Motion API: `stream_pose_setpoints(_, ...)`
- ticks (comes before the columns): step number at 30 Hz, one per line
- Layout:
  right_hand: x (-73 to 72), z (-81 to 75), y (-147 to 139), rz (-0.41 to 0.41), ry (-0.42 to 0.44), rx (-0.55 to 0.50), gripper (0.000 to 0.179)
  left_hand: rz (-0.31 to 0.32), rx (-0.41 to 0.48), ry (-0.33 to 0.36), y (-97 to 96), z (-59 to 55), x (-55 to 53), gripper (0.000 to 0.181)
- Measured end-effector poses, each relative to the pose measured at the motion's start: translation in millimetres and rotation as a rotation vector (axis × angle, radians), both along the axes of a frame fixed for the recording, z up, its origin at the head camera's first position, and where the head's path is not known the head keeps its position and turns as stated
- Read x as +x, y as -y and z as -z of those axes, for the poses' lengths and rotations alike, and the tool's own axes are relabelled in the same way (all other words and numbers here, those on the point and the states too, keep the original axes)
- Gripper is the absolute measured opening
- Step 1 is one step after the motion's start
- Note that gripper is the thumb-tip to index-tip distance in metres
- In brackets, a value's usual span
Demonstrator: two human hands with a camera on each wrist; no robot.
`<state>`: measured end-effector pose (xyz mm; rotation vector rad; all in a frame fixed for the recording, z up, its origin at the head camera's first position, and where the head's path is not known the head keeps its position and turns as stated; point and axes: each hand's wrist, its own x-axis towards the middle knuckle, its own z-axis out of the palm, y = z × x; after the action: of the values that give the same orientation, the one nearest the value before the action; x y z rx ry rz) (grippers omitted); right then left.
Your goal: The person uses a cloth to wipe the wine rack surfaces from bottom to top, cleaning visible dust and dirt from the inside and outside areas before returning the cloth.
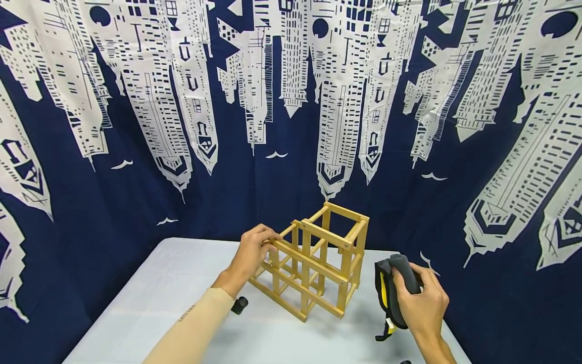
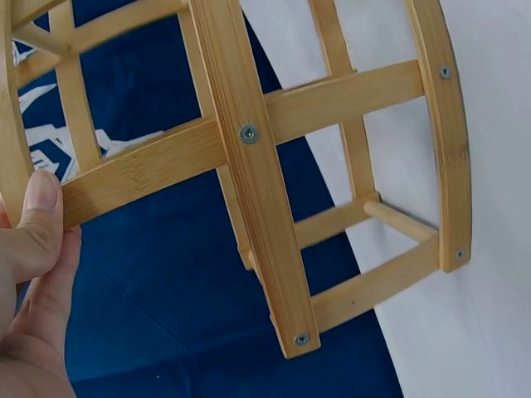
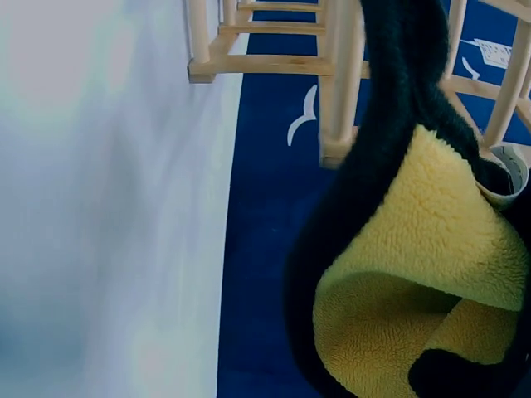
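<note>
A light wooden rack [image 1: 311, 261] made of bars and dowels, with a raised section at its right, stands on the table. My left hand [image 1: 250, 255] grips its left upper end. In the left wrist view, thumb [image 2: 41, 192] and fingers pinch a wooden bar [image 2: 149, 162]. To the right of the rack and apart from it, my right hand [image 1: 425, 303] holds a folded cleaning cloth [image 1: 403, 275] above the table. This cloth is dark grey outside, with yellow fleece [image 3: 431, 224] inside, dark edging and a white tag [image 3: 508, 174]. The right hand is outside the right wrist view.
A pale table [image 1: 182, 273] carries the rack. Beside my left forearm lies a small black object [image 1: 239, 305]; another dark object [image 1: 405, 362] shows at the bottom edge. Behind the table hangs a navy curtain [image 1: 254, 192] printed with white buildings.
</note>
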<state>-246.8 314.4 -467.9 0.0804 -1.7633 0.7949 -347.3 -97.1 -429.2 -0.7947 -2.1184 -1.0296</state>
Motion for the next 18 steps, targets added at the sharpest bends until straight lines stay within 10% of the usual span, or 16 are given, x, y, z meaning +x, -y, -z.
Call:
stream_pose_setpoints(4,1.1,5.1,5.4,-0.01,0.017,0.006,0.032,-0.032,-0.029,0.022,-0.1,-0.3,7.7,0.034)
stream_pose_setpoints(9,0.8,8.9,9.8,-0.02,0.021,0.022,0.032,-0.117,-0.026,0.033,-22.7,0.3,42.6,0.055)
stream_pose_setpoints(18,-3.3,14.0,14.0,-0.032,0.033,0.013,0.032,-0.292,-0.047,0.194,-107.5,0.1,101.0,0.148)
